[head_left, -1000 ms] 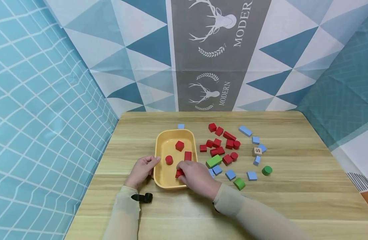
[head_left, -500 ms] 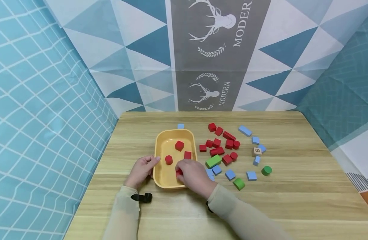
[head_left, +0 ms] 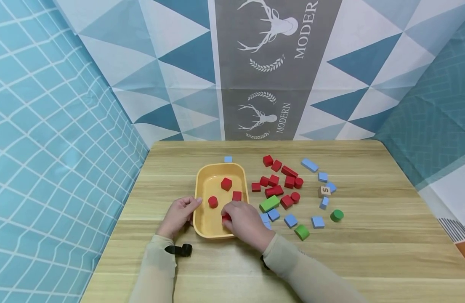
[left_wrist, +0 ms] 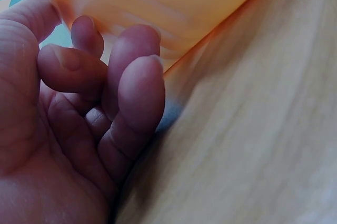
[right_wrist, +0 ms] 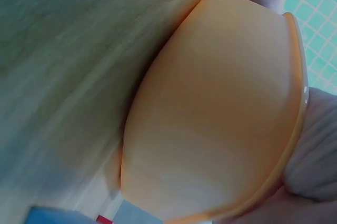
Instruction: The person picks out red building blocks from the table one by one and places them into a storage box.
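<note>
A yellow plastic tray (head_left: 210,225) stands on the left part of the wooden table. My left hand (head_left: 179,216) grips its left rim, thumb on top; in the left wrist view the fingers (left_wrist: 139,95) curl beside the tray's outer wall (left_wrist: 184,3). Reaching over the right rim, my right hand (head_left: 247,223) pinches a red block (head_left: 225,219) low inside the tray, mostly covered by the fingers. Also in there are a red cube (head_left: 226,184), a red cylinder (head_left: 213,202) and a red block (head_left: 237,196). The right wrist view is filled by the tray's outside wall (right_wrist: 210,113).
Right of the tray lie several red blocks (head_left: 274,191), a green block (head_left: 269,203), a green arch (head_left: 302,232), a green cylinder (head_left: 336,215) and several blue blocks (head_left: 290,220). A lettered wooden cube (head_left: 324,191) sits among them. One blue block (head_left: 228,159) is behind the tray.
My right hand and forearm have shifted slightly left, and the fingers cover more of the red block. The left hand keeps its grip on the tray rim.
</note>
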`<move>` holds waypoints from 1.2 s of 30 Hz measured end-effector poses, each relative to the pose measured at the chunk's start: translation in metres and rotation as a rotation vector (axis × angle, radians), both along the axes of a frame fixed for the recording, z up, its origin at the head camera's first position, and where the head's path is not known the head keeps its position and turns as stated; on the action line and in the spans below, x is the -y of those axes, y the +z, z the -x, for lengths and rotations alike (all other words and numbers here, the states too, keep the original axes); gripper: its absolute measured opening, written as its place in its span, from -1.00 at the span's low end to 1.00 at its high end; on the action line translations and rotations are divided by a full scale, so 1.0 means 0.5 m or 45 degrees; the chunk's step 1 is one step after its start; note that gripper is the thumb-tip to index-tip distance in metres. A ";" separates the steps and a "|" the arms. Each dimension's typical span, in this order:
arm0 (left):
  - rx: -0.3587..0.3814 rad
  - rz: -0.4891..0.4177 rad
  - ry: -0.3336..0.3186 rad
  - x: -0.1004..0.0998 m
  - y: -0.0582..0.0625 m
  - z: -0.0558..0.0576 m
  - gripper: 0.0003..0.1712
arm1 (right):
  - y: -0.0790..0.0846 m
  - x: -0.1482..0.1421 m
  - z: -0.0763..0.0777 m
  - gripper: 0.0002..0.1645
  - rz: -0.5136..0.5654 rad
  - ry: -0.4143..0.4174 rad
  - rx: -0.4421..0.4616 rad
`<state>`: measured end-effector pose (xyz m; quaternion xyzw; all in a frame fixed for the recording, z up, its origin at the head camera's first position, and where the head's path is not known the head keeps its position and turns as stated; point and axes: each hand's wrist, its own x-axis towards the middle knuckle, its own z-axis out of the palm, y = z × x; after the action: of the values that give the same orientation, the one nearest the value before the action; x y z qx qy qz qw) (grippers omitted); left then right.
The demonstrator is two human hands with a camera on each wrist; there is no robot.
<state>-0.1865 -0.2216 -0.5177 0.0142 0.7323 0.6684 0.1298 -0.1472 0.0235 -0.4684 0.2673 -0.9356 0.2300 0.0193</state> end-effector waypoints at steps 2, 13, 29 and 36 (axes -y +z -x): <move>-0.002 0.003 -0.002 0.001 0.000 0.000 -0.36 | 0.004 -0.009 0.004 -0.76 0.052 0.045 0.024; -0.033 0.004 -0.003 0.000 0.000 0.001 -0.39 | 0.037 -0.108 0.080 -0.67 0.132 -0.368 -0.196; -0.027 0.006 -0.016 -0.001 0.000 0.000 -0.40 | -0.031 -0.110 0.095 -0.66 -0.393 -0.383 -0.148; -0.026 0.021 -0.015 0.001 -0.003 -0.001 -0.41 | -0.029 -0.104 0.091 -0.73 -0.388 -0.346 -0.143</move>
<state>-0.1862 -0.2222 -0.5191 0.0242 0.7391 0.6613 0.1261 -0.1925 0.0754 -0.4827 0.1509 -0.9844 0.0658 0.0616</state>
